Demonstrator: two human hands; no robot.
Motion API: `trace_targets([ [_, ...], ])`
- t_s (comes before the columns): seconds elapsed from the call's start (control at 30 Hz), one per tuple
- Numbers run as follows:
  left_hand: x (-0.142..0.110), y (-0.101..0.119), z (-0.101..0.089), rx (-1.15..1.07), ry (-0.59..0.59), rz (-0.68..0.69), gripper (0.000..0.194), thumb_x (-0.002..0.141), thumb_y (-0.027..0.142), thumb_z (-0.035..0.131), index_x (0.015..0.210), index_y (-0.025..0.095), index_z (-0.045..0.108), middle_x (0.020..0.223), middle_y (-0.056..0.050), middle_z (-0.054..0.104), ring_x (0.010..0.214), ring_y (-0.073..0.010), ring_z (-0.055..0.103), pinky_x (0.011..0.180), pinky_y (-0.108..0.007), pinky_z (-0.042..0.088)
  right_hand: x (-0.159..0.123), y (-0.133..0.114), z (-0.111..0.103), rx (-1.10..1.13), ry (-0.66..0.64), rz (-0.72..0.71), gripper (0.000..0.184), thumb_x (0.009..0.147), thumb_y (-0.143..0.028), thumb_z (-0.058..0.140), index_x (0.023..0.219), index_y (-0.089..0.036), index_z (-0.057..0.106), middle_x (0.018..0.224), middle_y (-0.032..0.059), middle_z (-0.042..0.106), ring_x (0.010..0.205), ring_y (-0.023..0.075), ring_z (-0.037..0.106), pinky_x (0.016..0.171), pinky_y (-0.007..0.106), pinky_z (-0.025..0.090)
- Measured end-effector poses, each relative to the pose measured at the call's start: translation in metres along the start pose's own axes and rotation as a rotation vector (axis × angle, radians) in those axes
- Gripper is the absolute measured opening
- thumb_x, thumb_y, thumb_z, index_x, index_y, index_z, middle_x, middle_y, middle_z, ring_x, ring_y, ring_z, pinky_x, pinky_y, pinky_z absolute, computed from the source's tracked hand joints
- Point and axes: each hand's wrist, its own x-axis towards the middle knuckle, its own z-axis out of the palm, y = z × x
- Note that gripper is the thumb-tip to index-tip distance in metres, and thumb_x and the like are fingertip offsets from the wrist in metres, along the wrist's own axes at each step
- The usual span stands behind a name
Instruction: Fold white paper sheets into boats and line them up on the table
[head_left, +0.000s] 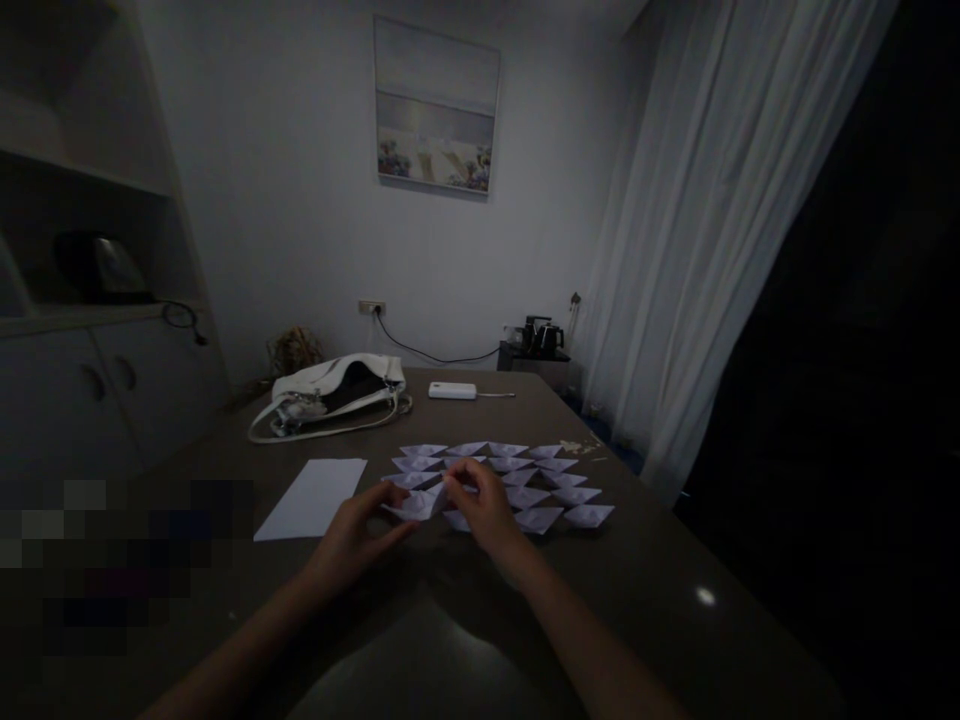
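Note:
Between my two hands is a folded white paper boat (420, 504), held just above the table. My left hand (358, 530) grips its left end, thumb below and fingers above. With fingertips pinched, my right hand (481, 505) holds the boat's right tip. Behind and to the right, several more paper boats (589, 515) stand in rows; my right hand and forearm hide part of them. Left of my left hand lies white paper (315, 495), flat on the table.
The dark table (645, 590) has its right edge running diagonally. Toward the back lie a white handbag (337, 385) with its strap and a white power bank (452, 391) with a short cable. Small pale scraps (576, 447) lie near the right edge, beyond which hangs a curtain (675, 220).

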Motion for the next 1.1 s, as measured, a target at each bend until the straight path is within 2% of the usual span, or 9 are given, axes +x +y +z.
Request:
trace_targets([
  [0.13, 0.001, 0.003, 0.000, -0.079, 0.020, -0.040, 0.028, 0.075, 0.040, 0.068, 0.072, 0.021, 0.047, 0.087, -0.005, 0.069, 0.089, -0.0250, 0.064, 0.074, -0.029, 0.051, 0.001, 0.009, 0.002, 0.114, 0.012, 0.043, 0.023, 0.085, -0.042, 0.055, 0.083, -0.019, 0.053, 0.081, 0.0028, 0.058, 0.076, 0.0166, 0.060, 0.062, 0.027, 0.056],
  [0.27, 0.002, 0.003, 0.001, -0.155, 0.029, -0.085, 0.032, 0.076, 0.040, 0.067, 0.069, 0.022, 0.042, 0.078, 0.000, 0.064, 0.075, -0.0193, 0.061, 0.063, -0.025, 0.049, 0.001, 0.014, 0.005, 0.247, 0.001, 0.104, 0.028, 0.084, -0.047, 0.054, 0.085, -0.020, 0.050, 0.087, 0.0046, 0.061, 0.078, 0.0185, 0.062, 0.066, 0.032, 0.058],
  [0.4, 0.002, 0.002, 0.003, -0.185, 0.024, -0.095, 0.032, 0.076, 0.040, 0.067, 0.069, 0.021, 0.041, 0.069, 0.003, 0.056, 0.063, -0.0146, 0.054, 0.054, -0.021, 0.042, 0.001, 0.014, 0.007, 0.310, -0.014, 0.126, 0.027, 0.083, -0.047, 0.055, 0.083, -0.021, 0.047, 0.089, 0.0044, 0.062, 0.076, 0.0173, 0.062, 0.063, 0.030, 0.057],
  [0.5, 0.003, 0.001, 0.004, -0.195, 0.021, -0.092, 0.032, 0.075, 0.038, 0.067, 0.068, 0.021, 0.041, 0.068, 0.004, 0.053, 0.063, -0.0136, 0.051, 0.054, -0.021, 0.040, -0.001, 0.009, 0.006, 0.234, -0.025, 0.094, 0.020, 0.085, -0.040, 0.053, 0.084, -0.021, 0.048, 0.085, 0.0025, 0.061, 0.069, 0.0145, 0.059, 0.057, 0.025, 0.054],
  [0.6, 0.003, 0.000, 0.005, -0.198, 0.011, -0.087, 0.031, 0.074, 0.036, 0.068, 0.068, 0.020, 0.042, 0.067, 0.004, 0.051, 0.063, -0.0130, 0.049, 0.055, -0.021, 0.039, -0.003, -0.001, 0.002, 0.104, -0.102, 0.049, 0.011, 0.086, -0.030, 0.050, 0.090, -0.020, 0.055, 0.074, -0.0011, 0.057, 0.059, 0.0114, 0.055, 0.053, 0.021, 0.047],
  [0.73, 0.003, -0.001, 0.005, -0.206, -0.005, -0.100, 0.032, 0.075, 0.038, 0.067, 0.068, 0.020, 0.042, 0.065, 0.005, 0.049, 0.060, -0.0121, 0.047, 0.053, -0.021, 0.038, -0.004, -0.013, -0.003, -0.125, -0.231, -0.014, 0.010, 0.084, -0.021, 0.055, 0.086, -0.018, 0.064, 0.080, 0.0008, 0.061, 0.071, 0.0126, 0.058, 0.059, 0.020, 0.045],
  [0.9, 0.000, 0.003, 0.003, -0.241, -0.082, -0.155, 0.030, 0.076, 0.043, 0.068, 0.078, 0.020, 0.049, 0.066, 0.005, 0.055, 0.056, -0.0133, 0.051, 0.050, -0.022, 0.039, -0.002, -0.015, -0.008, -0.200, -0.288, -0.026, 0.008, 0.075, -0.023, 0.071, 0.079, -0.017, 0.068, 0.079, 0.0006, 0.064, 0.073, 0.0133, 0.060, 0.059, 0.020, 0.043],
  [1.0, 0.000, 0.008, 0.001, -0.195, -0.117, -0.170, 0.032, 0.074, 0.045, 0.068, 0.087, 0.017, 0.061, 0.076, -0.001, 0.065, 0.066, -0.0190, 0.061, 0.059, -0.026, 0.046, -0.003, -0.012, -0.007, -0.233, -0.274, -0.042, 0.008, 0.075, -0.024, 0.073, 0.075, -0.017, 0.070, 0.076, 0.0011, 0.066, 0.071, 0.0135, 0.060, 0.060, 0.021, 0.043],
  [1.1, 0.001, 0.009, 0.000, -0.175, -0.102, -0.168, 0.032, 0.071, 0.046, 0.071, 0.081, 0.015, 0.069, 0.086, -0.006, 0.071, 0.083, -0.0260, 0.064, 0.072, -0.031, 0.049, -0.004, -0.010, -0.004, -0.253, -0.240, -0.041, 0.009, 0.073, -0.022, 0.075, 0.072, -0.015, 0.070, 0.071, 0.0012, 0.066, 0.067, 0.0135, 0.060, 0.059, 0.021, 0.043],
])
